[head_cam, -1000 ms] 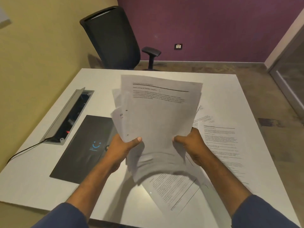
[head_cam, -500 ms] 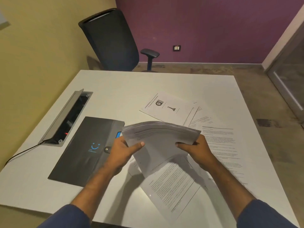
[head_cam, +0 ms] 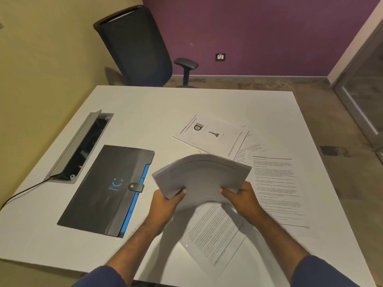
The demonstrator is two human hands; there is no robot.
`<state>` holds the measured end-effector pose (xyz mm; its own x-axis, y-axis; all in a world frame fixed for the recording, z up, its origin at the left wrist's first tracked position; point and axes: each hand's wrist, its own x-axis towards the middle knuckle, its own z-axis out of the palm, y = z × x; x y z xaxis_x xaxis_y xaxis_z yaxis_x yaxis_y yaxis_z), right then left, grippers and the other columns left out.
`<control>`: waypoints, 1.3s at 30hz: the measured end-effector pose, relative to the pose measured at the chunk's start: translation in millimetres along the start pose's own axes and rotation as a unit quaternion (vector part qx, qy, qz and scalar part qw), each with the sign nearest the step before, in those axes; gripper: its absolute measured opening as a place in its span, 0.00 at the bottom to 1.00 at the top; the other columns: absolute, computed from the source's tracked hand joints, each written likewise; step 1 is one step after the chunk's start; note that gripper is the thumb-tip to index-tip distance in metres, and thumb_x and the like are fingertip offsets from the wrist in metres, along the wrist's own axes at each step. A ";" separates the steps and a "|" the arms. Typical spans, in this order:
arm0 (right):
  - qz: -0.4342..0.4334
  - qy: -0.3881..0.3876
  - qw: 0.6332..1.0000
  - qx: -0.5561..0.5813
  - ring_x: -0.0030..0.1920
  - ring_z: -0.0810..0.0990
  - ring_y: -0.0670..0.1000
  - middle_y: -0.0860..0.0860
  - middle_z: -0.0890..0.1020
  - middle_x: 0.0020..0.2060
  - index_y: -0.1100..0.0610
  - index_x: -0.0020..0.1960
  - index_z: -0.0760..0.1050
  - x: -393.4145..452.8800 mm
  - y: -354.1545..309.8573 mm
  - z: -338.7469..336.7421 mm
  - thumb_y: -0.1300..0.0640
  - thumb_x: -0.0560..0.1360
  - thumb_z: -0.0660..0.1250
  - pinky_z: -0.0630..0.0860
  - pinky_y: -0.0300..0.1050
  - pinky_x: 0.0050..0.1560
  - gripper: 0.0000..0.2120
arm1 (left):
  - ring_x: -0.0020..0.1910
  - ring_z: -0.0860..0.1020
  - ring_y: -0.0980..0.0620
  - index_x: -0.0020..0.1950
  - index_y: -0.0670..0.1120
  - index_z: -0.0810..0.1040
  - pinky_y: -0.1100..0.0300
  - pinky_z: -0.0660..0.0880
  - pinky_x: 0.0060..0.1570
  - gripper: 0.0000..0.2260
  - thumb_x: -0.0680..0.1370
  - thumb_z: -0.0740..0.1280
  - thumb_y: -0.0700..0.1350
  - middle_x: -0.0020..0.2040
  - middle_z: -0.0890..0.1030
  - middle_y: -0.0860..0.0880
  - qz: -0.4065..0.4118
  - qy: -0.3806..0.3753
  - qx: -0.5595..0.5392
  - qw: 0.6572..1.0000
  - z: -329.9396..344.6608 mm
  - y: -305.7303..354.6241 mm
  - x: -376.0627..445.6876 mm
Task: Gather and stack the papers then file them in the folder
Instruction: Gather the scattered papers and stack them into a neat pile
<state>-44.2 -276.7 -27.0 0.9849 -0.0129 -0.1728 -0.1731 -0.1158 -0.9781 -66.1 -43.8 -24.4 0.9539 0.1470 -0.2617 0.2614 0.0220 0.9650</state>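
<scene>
A stack of white printed papers (head_cam: 202, 175) bows upward above the table, held at its near edge by both hands. My left hand (head_cam: 165, 204) grips its left corner and my right hand (head_cam: 244, 198) grips its right corner. Loose sheets lie on the white table (head_cam: 145, 112): one with small pictures (head_cam: 209, 134) at the back, a text page (head_cam: 275, 189) to the right, another (head_cam: 213, 233) under my hands. The dark grey folder (head_cam: 107, 189) with a blue smile logo and snap strap lies shut to the left.
An open cable box (head_cam: 80, 148) with a red light is set into the table's left side, a black cable running off it. A black office chair (head_cam: 134, 46) stands behind the table. A glass door is at the right.
The stack, held upright in front of the camera a second ago, has tipped down to lie nearly flat and low over the table. Both hands kept their grip.
</scene>
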 end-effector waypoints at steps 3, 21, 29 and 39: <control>0.023 0.024 0.999 -0.021 0.48 0.85 0.51 0.42 0.85 0.40 0.46 0.42 0.80 -1.3 10.9 2.9 0.64 0.74 0.72 0.81 0.42 0.47 0.12 | 0.50 0.83 0.49 0.52 0.52 0.81 0.66 0.80 0.39 0.07 0.76 0.74 0.47 0.46 0.86 0.52 -0.016 0.035 0.023 0.999 3.7 -10.9 -2.7; 0.049 0.062 0.994 -0.073 0.35 0.79 0.36 0.43 0.83 0.40 0.57 0.57 0.80 19.9 3.8 -28.6 0.64 0.76 0.69 0.72 0.24 0.28 0.10 | 0.72 0.60 0.41 0.80 0.52 0.44 0.42 0.66 0.64 0.62 0.56 0.69 0.76 0.78 0.52 0.44 -0.133 -0.012 0.602 0.787 -4.9 -99.1 -14.3; 0.072 0.068 0.993 -0.072 0.37 0.79 0.36 0.38 0.80 0.37 0.62 0.59 0.80 19.7 11.8 -36.3 0.64 0.76 0.69 0.72 0.26 0.30 0.12 | 0.56 0.73 0.44 0.77 0.49 0.53 0.50 0.73 0.54 0.44 0.70 0.77 0.42 0.63 0.67 0.44 -0.112 0.028 0.450 0.885 -9.1 -76.7 19.2; 0.136 0.044 0.988 0.066 0.40 0.87 0.44 0.45 0.86 0.42 0.55 0.56 0.80 23.2 15.6 -45.1 0.65 0.76 0.69 0.81 0.38 0.39 0.10 | 0.57 0.82 0.51 0.66 0.56 0.68 0.60 0.79 0.45 0.28 0.74 0.68 0.32 0.55 0.83 0.54 -0.070 0.101 0.107 0.987 -16.6 -51.4 25.9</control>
<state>-23.6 -323.6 -41.1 0.8979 -0.1125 -0.4255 -0.4245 0.0341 -0.9048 -57.2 -24.8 -80.5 0.8629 0.3524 -0.3621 0.4340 -0.1499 0.8884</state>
